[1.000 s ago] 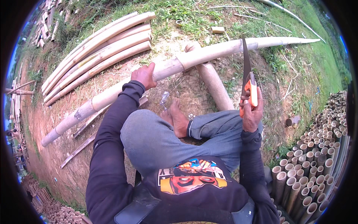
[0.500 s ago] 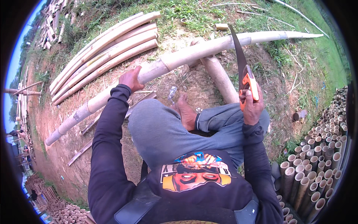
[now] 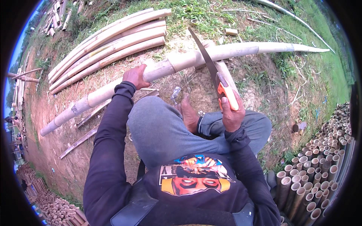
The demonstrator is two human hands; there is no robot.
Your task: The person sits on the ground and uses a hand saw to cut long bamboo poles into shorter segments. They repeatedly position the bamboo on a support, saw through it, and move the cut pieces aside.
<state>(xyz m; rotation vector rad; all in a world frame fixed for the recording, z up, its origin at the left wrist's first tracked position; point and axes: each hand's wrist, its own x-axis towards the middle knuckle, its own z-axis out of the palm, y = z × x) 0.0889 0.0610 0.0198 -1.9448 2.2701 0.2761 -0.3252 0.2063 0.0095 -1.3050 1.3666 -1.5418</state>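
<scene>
A long pale bamboo pole (image 3: 105, 92) runs from the lower left up to the far right, across a shorter log (image 3: 227, 75) that props it from below. My left hand (image 3: 135, 77) is wrapped round the pole left of the middle, just short of a dark node. In my right hand (image 3: 232, 115) is a handsaw (image 3: 207, 56), gripped by its orange handle. Its dark blade slants up and to the left across the pole near the prop. Whether the teeth touch the bamboo I cannot tell.
Several cut bamboo poles (image 3: 113, 47) lie stacked at the far left. Upright bamboo tubes (image 3: 313, 165) crowd the lower right. Split bamboo strips (image 3: 78, 141) lie on the ground by my left arm. A short bamboo piece (image 3: 230, 32) rests in the grass beyond the pole.
My right hand has brought the saw leftward along the pole, and the blade leans further left. The left hand keeps its grip on the pole. The whole view has shifted slightly.
</scene>
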